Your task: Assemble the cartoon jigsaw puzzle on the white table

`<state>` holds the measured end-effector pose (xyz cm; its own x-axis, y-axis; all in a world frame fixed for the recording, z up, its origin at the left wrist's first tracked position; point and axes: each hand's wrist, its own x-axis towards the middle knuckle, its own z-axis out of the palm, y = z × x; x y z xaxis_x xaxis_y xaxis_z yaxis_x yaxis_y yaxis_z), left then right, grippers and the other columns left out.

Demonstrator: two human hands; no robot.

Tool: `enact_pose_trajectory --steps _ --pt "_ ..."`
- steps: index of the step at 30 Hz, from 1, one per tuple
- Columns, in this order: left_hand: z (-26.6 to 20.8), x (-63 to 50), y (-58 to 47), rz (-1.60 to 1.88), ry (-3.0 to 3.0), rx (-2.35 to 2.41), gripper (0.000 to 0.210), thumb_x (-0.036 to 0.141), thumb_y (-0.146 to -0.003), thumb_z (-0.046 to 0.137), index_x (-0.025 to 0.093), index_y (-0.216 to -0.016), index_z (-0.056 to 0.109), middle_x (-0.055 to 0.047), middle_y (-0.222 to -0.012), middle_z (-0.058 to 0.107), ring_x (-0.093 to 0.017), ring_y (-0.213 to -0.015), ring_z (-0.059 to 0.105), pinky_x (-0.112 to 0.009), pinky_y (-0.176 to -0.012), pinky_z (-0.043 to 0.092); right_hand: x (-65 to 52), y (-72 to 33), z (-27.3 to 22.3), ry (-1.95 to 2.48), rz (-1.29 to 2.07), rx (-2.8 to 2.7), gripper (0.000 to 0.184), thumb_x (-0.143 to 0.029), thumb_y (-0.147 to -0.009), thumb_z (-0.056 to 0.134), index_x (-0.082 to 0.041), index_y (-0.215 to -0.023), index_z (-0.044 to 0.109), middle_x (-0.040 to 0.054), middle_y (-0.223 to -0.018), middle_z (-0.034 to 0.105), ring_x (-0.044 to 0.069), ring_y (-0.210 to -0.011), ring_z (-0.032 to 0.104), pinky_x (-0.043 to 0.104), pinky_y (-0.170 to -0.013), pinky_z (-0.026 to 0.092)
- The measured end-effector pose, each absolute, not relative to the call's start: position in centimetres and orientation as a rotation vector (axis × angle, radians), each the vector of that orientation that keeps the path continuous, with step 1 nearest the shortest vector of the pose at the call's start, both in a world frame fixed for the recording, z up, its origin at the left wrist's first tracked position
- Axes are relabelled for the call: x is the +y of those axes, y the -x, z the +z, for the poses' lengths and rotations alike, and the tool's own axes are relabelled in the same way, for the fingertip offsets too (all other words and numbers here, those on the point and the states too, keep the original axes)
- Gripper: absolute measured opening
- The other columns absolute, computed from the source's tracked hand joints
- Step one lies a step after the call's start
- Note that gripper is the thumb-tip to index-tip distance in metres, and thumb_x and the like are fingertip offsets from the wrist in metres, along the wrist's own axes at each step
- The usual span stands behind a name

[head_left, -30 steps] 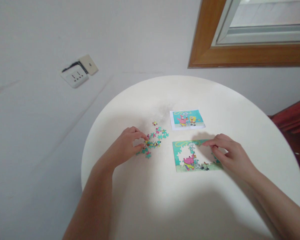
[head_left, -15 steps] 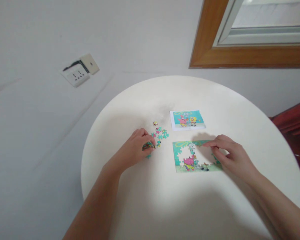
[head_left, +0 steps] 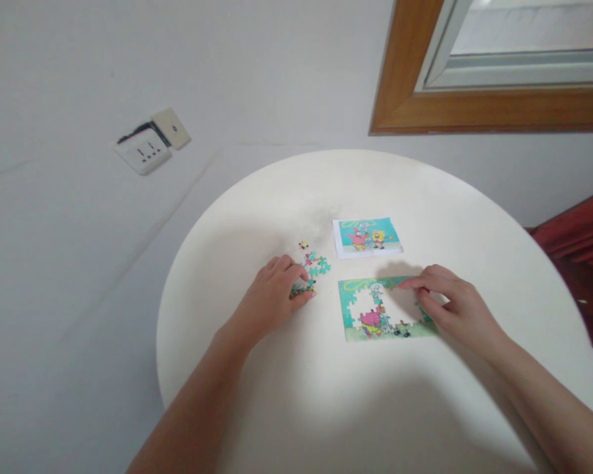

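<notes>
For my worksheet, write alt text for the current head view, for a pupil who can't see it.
A person's left hand is over loose puzzle pieces, and the right hand is over the right side of a partly assembled cartoon jigsaw with gaps in its middle. A matching printed picture lies beyond it on a round white table.

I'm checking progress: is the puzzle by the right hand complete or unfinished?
Unfinished: the puzzle has open gaps inside its border, and loose pieces lie by the left hand.

A round table and wood-framed window suggest a home.
</notes>
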<state>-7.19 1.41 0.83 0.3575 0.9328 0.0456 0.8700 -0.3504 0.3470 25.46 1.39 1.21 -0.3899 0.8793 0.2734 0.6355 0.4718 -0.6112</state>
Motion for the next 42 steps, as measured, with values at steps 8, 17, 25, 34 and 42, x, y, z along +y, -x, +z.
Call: enact_pose_trajectory --steps 8,17,25,34,42 --pt "1.6 1.1 7.5 0.368 -2.346 1.386 0.017 0.021 -0.085 0.054 0.020 -0.101 0.061 -0.007 -0.104 0.055 -0.023 -0.103 0.051 -0.038 -0.095 0.041 1.4 -25.4 1.3 1.228 0.540 -2.161 0.027 -0.014 -0.086 0.045 -0.021 -0.090 0.072 0.0048 -0.071 0.060 0.018 -0.069 0.056 0.031 -0.061 0.046" --pt "2.5 1.2 10.1 0.217 -2.327 1.442 0.020 0.029 -0.081 0.061 0.024 -0.100 0.065 -0.005 -0.100 0.055 -0.023 -0.097 0.050 -0.036 -0.088 0.041 1.4 -25.4 1.2 1.240 0.582 -2.160 0.028 -0.014 -0.086 0.046 -0.021 -0.092 0.072 0.0049 -0.072 0.060 0.018 -0.068 0.056 0.028 -0.055 0.045" --pt "2.3 1.3 9.3 0.246 -2.314 1.425 0.015 0.032 -0.083 0.059 0.023 -0.092 0.067 -0.006 -0.099 0.054 -0.023 -0.096 0.050 -0.037 -0.089 0.041 1.4 -25.5 0.9 1.258 0.581 -2.164 0.029 -0.015 -0.086 0.046 -0.022 -0.094 0.072 0.0046 -0.071 0.060 0.018 -0.069 0.057 0.028 -0.056 0.046" --pt "2.4 1.3 9.1 0.225 -2.320 1.386 0.017 0.035 -0.083 0.061 0.022 -0.093 0.064 -0.006 -0.100 0.054 -0.024 -0.099 0.049 -0.038 -0.090 0.040 1.4 -25.2 1.4 1.225 0.556 -2.161 0.028 -0.015 -0.086 0.046 -0.021 -0.091 0.073 0.0037 -0.068 0.059 0.017 -0.067 0.055 0.030 -0.060 0.045" --pt "1.2 1.8 9.0 0.241 -2.344 1.364 0.018 0.038 -0.087 0.056 0.022 -0.091 0.064 -0.006 -0.100 0.054 -0.024 -0.097 0.047 -0.038 -0.088 0.040 1.5 -25.2 1.5 1.203 0.526 -2.154 0.029 -0.013 -0.085 0.045 -0.021 -0.090 0.072 0.0030 -0.068 0.059 0.017 -0.067 0.056 0.031 -0.065 0.046"
